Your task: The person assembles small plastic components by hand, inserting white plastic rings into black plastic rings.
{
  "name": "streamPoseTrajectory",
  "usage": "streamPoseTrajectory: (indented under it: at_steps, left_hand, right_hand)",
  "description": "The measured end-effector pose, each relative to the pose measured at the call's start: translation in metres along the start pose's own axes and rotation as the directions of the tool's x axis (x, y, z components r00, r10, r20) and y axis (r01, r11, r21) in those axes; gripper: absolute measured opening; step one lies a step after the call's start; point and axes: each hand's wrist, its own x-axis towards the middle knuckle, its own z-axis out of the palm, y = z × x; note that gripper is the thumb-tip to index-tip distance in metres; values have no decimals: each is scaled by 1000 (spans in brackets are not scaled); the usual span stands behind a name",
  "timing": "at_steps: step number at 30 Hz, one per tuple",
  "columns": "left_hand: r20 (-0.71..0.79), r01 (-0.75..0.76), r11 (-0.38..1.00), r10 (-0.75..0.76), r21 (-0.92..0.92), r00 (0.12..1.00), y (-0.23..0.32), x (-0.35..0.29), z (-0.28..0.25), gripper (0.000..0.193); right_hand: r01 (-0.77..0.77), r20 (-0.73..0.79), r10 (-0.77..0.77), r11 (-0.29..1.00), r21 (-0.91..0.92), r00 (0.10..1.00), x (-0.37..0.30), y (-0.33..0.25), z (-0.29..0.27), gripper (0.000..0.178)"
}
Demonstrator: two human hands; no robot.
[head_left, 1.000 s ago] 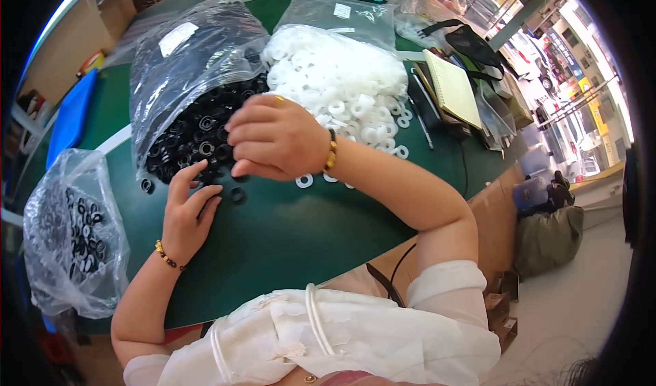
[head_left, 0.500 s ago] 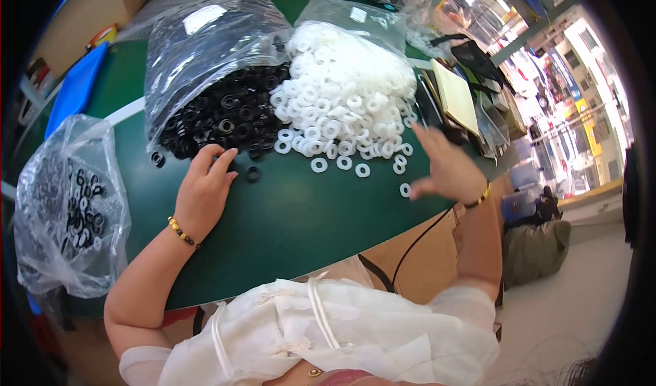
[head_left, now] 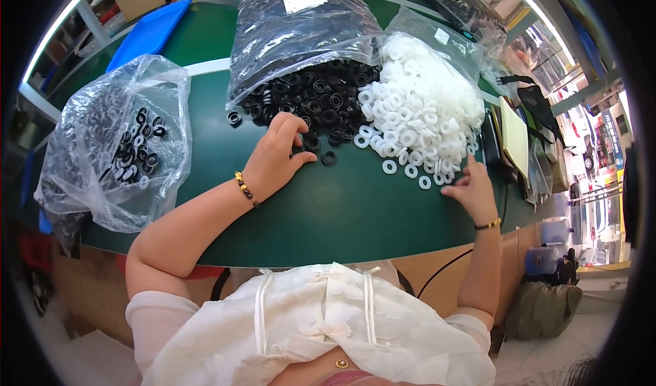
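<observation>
My left hand (head_left: pixel 276 152) is at the front edge of a heap of black rings (head_left: pixel 328 102), its fingers curled and its thumb held apart from them. Whether a ring lies under the curled fingertips is hidden. One loose black ring (head_left: pixel 329 158) lies just beyond the thumb. White washers (head_left: pixel 417 123) are piled to the right of the black heap, with a few lying singly along its front. Beside the lower right of that pile, my right hand (head_left: pixel 474 189) has its thumb and fingers apart, with nothing visible between them.
A clear bag (head_left: pixel 154 194) of mixed black and white rings stands at left on the green table (head_left: pixel 328 225). Behind the heaps lie a large plastic bag (head_left: pixel 307 27) and a smaller clear bag (head_left: pixel 444 41). A blue tray (head_left: pixel 150 34) and a notebook (head_left: pixel 514 136) flank them.
The whole view has shifted, so the table's things appear further right. My right hand has come in closer to the white washers' edge. My left hand stays by the black rings.
</observation>
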Motion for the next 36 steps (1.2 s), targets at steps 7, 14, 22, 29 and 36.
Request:
streamPoseTrajectory:
  at_steps: [7, 14, 22, 29, 36]
  left_hand:
    - [50, -143, 976, 137, 167, 989, 4, -3, -3, 30]
    - [11, -181, 961, 183, 211, 983, -2, 1, -1, 34]
    - [-167, 156, 966, -192, -206, 967, 10, 6, -17, 60]
    - [-152, 151, 935, -208, -321, 966, -9, 13, -27, 44]
    - [-144, 162, 833, -276, -529, 950, -1, 18, -40, 31]
  right_hand:
    - [319, 95, -316, 948, -22, 944, -9, -117, -15, 34]
    - [603, 184, -584, 794, -71, 791, 15, -158, 41, 14]
    - [643, -22, -657, 731, 227, 754, 12, -144, 78, 7]
    - [676, -10, -697, 691, 258, 717, 20, -143, 81, 7]
    - [702, -37, -720, 662, 262, 693, 19, -143, 82, 8]
